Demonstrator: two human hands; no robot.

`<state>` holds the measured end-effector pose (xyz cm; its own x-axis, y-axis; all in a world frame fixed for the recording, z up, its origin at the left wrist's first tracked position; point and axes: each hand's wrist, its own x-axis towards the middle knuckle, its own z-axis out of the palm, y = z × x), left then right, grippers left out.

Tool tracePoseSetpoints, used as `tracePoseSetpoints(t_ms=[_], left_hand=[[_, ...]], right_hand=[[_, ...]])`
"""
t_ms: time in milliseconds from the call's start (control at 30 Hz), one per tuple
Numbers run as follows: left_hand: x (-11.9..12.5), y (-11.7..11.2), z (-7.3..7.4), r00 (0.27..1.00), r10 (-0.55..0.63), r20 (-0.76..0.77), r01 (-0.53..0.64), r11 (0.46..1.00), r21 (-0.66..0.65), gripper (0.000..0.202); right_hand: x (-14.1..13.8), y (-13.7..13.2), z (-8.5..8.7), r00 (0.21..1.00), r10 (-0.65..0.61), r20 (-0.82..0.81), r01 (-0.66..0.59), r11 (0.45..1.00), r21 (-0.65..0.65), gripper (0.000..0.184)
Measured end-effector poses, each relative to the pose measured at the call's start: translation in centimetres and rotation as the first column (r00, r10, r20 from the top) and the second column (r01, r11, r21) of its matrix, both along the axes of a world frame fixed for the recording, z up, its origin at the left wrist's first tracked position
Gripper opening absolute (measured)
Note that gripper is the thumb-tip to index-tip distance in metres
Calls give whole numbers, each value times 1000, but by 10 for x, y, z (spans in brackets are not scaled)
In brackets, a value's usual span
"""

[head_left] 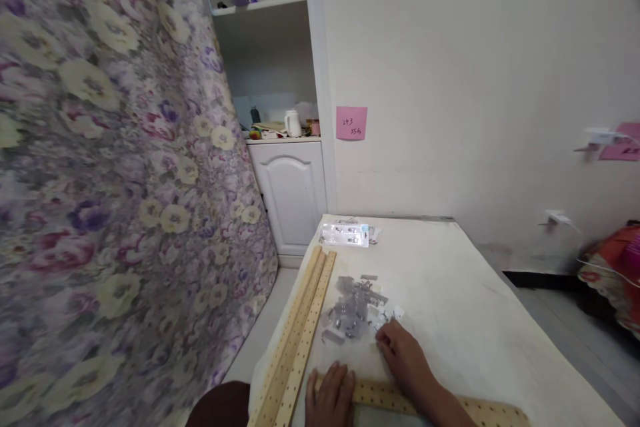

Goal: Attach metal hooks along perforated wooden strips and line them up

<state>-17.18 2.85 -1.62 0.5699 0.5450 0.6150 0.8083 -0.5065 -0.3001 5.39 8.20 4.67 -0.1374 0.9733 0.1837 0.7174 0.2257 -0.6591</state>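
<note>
My left hand point(330, 392) rests with its fingers stretched out over the left end of a perforated wooden strip point(380, 396), which lies crosswise near the front of the table. My right hand point(401, 350) is closed, thumb and fingertips together, above the table beside a pile of small metal parts and clear plastic bags point(353, 310). Whatever its fingertips hold is too small to make out. The right forearm crosses over the wooden strip. A few small pale pieces point(398, 312) lie just beyond my right fingertips.
More wooden strips with holes point(306, 340) lie lengthwise along the table's left edge. A clear blister pack point(345, 235) sits at the far end of the white table point(450, 280). A flowered curtain point(125, 213) hangs at left; a white cabinet point(293, 197) stands behind.
</note>
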Motion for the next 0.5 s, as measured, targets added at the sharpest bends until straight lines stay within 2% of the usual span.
tracePoseSetpoints(t_ms=[233, 333, 433, 500], left_hand=[[0, -3, 0, 999, 33, -29, -34, 998, -43, 51], [-4, -3, 2, 1000, 15, -5, -15, 998, -62, 53], [-10, -7, 6, 995, -26, 95, 37, 993, -116, 52], [-9, -14, 11, 966, -31, 257, 79, 981, -179, 47]], right_hand=[[0, 1, -1, 1000, 13, -11, -13, 1000, -22, 15], [2, 0, 1, 998, 27, -53, -27, 1000, 0, 14], [5, -2, 3, 992, 29, -123, -24, 999, 35, 12], [8, -6, 7, 985, 25, -173, -18, 999, 42, 11]])
